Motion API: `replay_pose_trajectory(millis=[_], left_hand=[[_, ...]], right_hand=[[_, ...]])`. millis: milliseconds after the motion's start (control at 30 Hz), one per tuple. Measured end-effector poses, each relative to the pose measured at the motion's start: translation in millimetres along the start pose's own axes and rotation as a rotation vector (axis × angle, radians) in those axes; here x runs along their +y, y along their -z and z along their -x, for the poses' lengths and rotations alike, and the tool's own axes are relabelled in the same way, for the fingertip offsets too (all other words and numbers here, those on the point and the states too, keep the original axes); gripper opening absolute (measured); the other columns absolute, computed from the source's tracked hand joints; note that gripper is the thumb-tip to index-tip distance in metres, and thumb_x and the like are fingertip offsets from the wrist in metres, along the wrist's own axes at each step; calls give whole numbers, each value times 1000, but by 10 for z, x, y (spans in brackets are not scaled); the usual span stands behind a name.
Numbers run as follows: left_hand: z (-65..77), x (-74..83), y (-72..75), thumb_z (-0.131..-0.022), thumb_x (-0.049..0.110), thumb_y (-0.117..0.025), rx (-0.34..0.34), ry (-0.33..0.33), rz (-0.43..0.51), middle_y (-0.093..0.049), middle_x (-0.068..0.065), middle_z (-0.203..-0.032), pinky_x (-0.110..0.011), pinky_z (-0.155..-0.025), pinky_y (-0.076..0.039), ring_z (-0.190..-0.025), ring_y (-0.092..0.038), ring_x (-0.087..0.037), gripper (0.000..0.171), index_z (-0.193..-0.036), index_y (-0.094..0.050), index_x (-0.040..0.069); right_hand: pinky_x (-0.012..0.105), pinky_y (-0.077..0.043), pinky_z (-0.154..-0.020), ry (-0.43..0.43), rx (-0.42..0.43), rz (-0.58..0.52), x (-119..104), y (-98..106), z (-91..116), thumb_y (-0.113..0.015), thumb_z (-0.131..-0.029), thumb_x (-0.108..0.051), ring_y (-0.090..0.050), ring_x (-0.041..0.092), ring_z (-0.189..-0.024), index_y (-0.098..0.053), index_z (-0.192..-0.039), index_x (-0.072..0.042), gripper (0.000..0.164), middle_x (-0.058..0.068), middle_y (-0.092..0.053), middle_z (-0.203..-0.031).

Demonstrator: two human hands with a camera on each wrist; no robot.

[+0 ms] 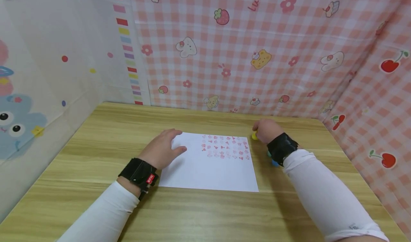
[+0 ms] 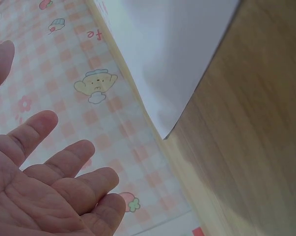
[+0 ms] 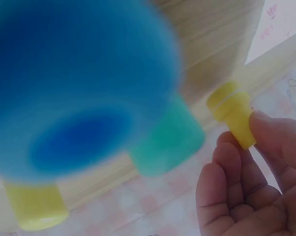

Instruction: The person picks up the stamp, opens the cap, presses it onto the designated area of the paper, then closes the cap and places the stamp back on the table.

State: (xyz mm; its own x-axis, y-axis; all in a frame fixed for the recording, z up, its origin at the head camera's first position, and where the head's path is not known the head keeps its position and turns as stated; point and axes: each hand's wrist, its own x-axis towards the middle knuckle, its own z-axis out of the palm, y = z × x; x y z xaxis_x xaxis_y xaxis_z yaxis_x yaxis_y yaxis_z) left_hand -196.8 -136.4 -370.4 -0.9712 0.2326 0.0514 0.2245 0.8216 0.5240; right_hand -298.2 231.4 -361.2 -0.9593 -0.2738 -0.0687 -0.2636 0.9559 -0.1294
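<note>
A white sheet of paper (image 1: 205, 174) lies on the wooden table, with rows of small red stamped figures (image 1: 222, 147) on its upper right part. Beyond the paper's right edge, my right hand (image 1: 269, 130) pinches a small yellow stamp (image 3: 231, 110) between thumb and fingertips. The stamp's wider end points away from the palm. Over the paper's upper left corner is my left hand (image 1: 160, 149), its fingers spread and relaxed and holding nothing. In the left wrist view that corner (image 2: 162, 113) shows apart from the fingers.
Under my right wrist stand a blue piece (image 3: 84, 88), blurred and close to the camera, a green piece (image 3: 170, 137) and another yellow piece (image 3: 37, 206). Patterned cloth (image 1: 237, 56) hangs along the table's back and sides.
</note>
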Motion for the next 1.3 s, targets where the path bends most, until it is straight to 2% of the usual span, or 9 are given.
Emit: replay_pose_trajectory(millis=[233,400,533,667,833,933,1167,1300], left_hand=[[-4,6,-16,-88,48,-61,-1,-3,-6,-39,-9,-143,-50,-101,-36,-125,-36,-25,61,-138,-44,16],[-4,6,-23,-88,48,-61,0,-5,-2,-39,-9,-142,-51,-101,-36,-125,-36,-25,61,-138,-44,15],[-1,12,-33,-88,48,-61,-1,-9,0,-40,-8,-142,-50,-102,-35,-126,-35,-24,62,-138,-44,16],[2,22,-41,-88,49,-61,6,-15,3,-41,-7,-141,-49,-102,-35,-125,-36,-22,61,-137,-45,17],[10,39,-51,-88,49,-60,17,-37,19,-43,-6,-140,-49,-101,-36,-124,-37,-22,61,-137,-45,17],[14,51,-63,-88,49,-60,23,-52,31,-44,-5,-139,-48,-101,-37,-124,-38,-21,60,-137,-45,18],[26,109,-93,-89,46,-60,34,-89,46,-48,-2,-136,-47,-100,-38,-123,-39,-18,57,-137,-46,19],[35,144,-114,-90,44,-60,38,-122,51,-50,0,-134,-45,-99,-40,-121,-41,-15,55,-136,-47,18]], right_hand=[[46,-48,-84,-42,32,-68,-41,34,56,-60,-88,-8,-56,27,-92,-67,-110,-3,23,16,-65,-107],[45,-49,-78,1,96,-85,-125,52,98,-61,-88,-12,-56,25,-84,-68,-105,-4,20,12,-66,-98],[40,-49,-70,-8,128,-139,-210,50,125,-61,-88,-16,-54,23,-76,-67,-101,-6,17,9,-64,-90],[35,-49,-64,-38,125,-244,-320,50,155,-61,-88,-16,-53,22,-73,-65,-99,-7,15,8,-62,-87],[33,-49,-62,-34,115,-382,-499,48,202,-63,-88,-17,-53,21,-75,-64,-98,-10,13,6,-60,-88],[33,-51,-60,-30,88,-501,-625,50,237,-64,-87,-16,-55,21,-75,-63,-98,-11,12,7,-61,-90],[35,-55,-68,-8,39,-711,-925,31,326,-68,-84,-12,-59,19,-77,-63,-97,-12,14,6,-63,-92],[43,-54,-74,30,16,-816,-1074,4,372,-69,-82,-8,-61,20,-76,-64,-94,-10,13,7,-65,-91]])
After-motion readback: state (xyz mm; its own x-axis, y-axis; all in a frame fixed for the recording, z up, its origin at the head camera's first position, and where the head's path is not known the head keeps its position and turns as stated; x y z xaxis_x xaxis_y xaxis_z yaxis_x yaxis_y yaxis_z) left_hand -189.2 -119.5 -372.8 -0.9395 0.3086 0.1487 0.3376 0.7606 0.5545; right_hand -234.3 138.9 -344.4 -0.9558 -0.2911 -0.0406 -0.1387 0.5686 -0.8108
